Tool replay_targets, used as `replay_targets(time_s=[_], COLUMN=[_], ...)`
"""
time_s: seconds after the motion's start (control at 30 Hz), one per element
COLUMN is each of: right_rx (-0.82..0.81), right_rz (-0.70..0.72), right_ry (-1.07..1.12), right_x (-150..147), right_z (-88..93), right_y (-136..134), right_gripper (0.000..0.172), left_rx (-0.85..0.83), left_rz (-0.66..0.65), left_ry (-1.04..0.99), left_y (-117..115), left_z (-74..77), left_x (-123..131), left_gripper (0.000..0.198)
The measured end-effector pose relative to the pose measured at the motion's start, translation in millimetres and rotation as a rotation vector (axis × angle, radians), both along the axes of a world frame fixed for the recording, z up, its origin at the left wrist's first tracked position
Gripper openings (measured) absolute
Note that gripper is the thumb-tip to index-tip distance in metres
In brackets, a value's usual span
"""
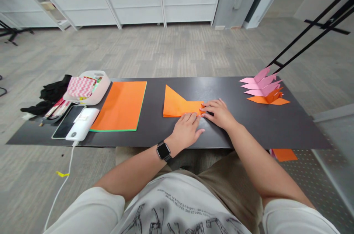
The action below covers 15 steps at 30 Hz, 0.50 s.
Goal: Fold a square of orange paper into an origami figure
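Observation:
A folded sheet of orange paper (177, 105) lies on the dark table in front of me, with a tall pointed corner at its left and a lower strip running right. My left hand (186, 129) rests on its lower edge, fingers stretched out flat and thumb apart. At the strip's right end, my right hand (218, 113) lies with its fingertips on the paper, fingers extended and slightly spread. The fingers hide part of that right end. Both hands press from above; neither is wrapped round the paper.
A stack of orange sheets (121, 105) lies left. Beyond it are a white basket (102, 88), a phone (65, 121), a white power bank (83, 123) with a cable, and black cloth (56, 88). Folded pink paper birds (260, 83) and an orange one (272, 97) stand right on the table (262, 127).

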State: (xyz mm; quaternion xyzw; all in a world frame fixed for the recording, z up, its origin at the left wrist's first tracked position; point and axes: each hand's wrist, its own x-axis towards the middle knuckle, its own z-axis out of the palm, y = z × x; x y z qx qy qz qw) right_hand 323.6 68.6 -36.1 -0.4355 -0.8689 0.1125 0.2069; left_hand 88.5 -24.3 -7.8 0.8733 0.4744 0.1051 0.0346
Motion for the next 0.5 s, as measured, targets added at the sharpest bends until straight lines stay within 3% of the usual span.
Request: replay_targets(time_s=[0.2, 0.5], right_rx=[0.010, 0.017], right_rz=[-0.005, -0.009], right_ry=[-0.013, -0.012], right_x=[1, 2], right_z=[-1.1, -2.8], right_y=[1, 1], right_gripper=[0.022, 0.022], left_rx=[0.033, 0.038], left_rz=[-0.007, 0.002], left_ry=[-0.003, 0.016], left_y=[0, 6], left_z=[-3.0, -6.7], left_x=[-15, -78], left_gripper=[0.060, 0.051])
